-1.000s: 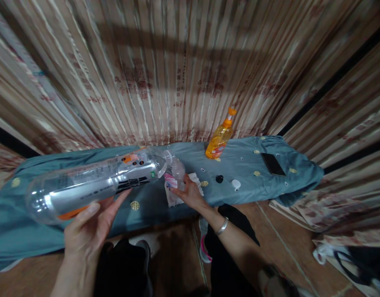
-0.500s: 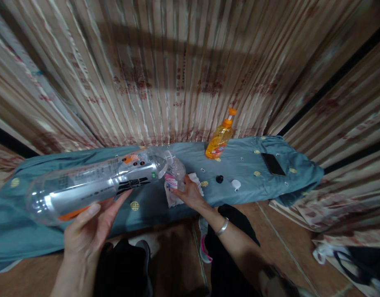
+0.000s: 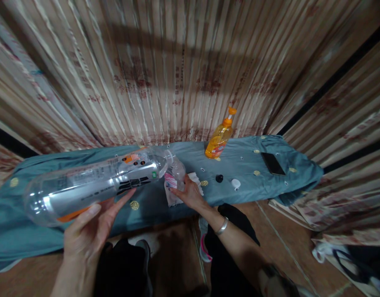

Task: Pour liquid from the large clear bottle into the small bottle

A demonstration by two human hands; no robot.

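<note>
My left hand (image 3: pixel 95 222) is wrapped under a large clear plastic bottle (image 3: pixel 93 187) with a silver, black and orange label. The bottle lies nearly level, its neck pointing right. Its mouth meets the top of a small clear bottle (image 3: pixel 176 171) with a pink label. Around that small bottle my right hand (image 3: pixel 190 193) is closed from the right side. Beneath it a pale cloth (image 3: pixel 174 200) is spread on the covered surface. Any liquid passing between the two bottles is too faint to make out.
A pump bottle of orange liquid (image 3: pixel 220 140) stands toward the back. A black cap (image 3: pixel 219 178) and a white cap (image 3: pixel 236 183) lie right of my right hand. Farther right is a dark phone-like slab (image 3: pixel 272 163). Behind the blue-green cloth surface (image 3: pixel 146 214) hangs a patterned curtain (image 3: pixel 183 70).
Very little differs. The large bottle's base has shifted slightly left and down, while both hands keep their hold and the small bottle stays in place.
</note>
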